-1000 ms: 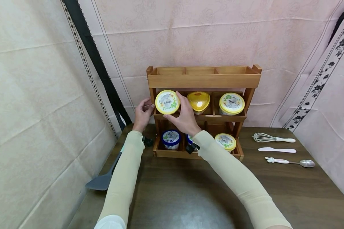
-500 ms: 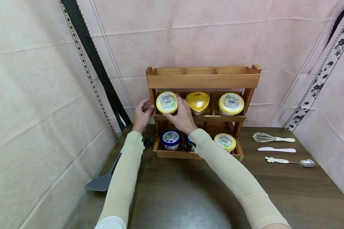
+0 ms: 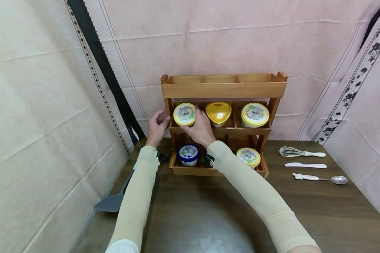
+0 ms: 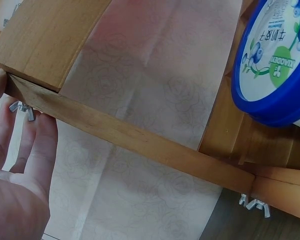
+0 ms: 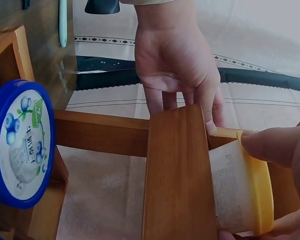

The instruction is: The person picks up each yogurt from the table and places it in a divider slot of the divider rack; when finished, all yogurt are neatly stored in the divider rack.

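A wooden three-tier rack (image 3: pixel 225 90) stands at the back of the table. My left hand (image 3: pixel 157 127) grips its left side post, thumb on one side and fingers on the other in the left wrist view, near a wing nut (image 4: pixel 23 108). With my right hand (image 3: pixel 202 129) I hold a yellow-lidded tub (image 3: pixel 184 114) in the left compartment of the middle tier; the right wrist view shows my thumb on its lid rim. Beside it sit a tub with a domed yellow lid (image 3: pixel 219 113) and another yellow-lidded tub (image 3: pixel 255 115).
On the bottom tier are a blue-lidded tub (image 3: pixel 188 154) and a yellow-lidded tub (image 3: pixel 248 156); my right wrist hides part of this tier. A whisk (image 3: pixel 294 152), a white knife (image 3: pixel 305 165) and a spoon (image 3: pixel 337 180) lie right. A grey spatula (image 3: pixel 111 202) lies left.
The yellow-lidded tub in my right hand has sunk deeper into its compartment and shifted slightly right. My left hand keeps its grip on the post.
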Action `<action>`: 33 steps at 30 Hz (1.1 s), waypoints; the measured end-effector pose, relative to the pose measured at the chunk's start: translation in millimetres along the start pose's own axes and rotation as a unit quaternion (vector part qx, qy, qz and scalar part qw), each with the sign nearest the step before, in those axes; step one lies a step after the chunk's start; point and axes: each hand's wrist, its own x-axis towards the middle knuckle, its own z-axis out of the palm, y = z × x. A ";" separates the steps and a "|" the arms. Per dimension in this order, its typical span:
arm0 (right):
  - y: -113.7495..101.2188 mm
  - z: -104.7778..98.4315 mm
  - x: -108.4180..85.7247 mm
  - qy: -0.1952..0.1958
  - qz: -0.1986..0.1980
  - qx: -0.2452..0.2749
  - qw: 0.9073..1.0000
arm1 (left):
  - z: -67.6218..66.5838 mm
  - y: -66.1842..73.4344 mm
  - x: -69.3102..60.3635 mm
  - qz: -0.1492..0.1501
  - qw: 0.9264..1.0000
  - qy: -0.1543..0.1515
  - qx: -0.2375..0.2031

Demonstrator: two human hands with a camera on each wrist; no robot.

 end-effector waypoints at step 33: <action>12.4 -38.2 -92.3 -0.028 -0.061 0.166 0.984 | 3.1 16.9 -19.6 -0.042 0.999 -0.027 -0.015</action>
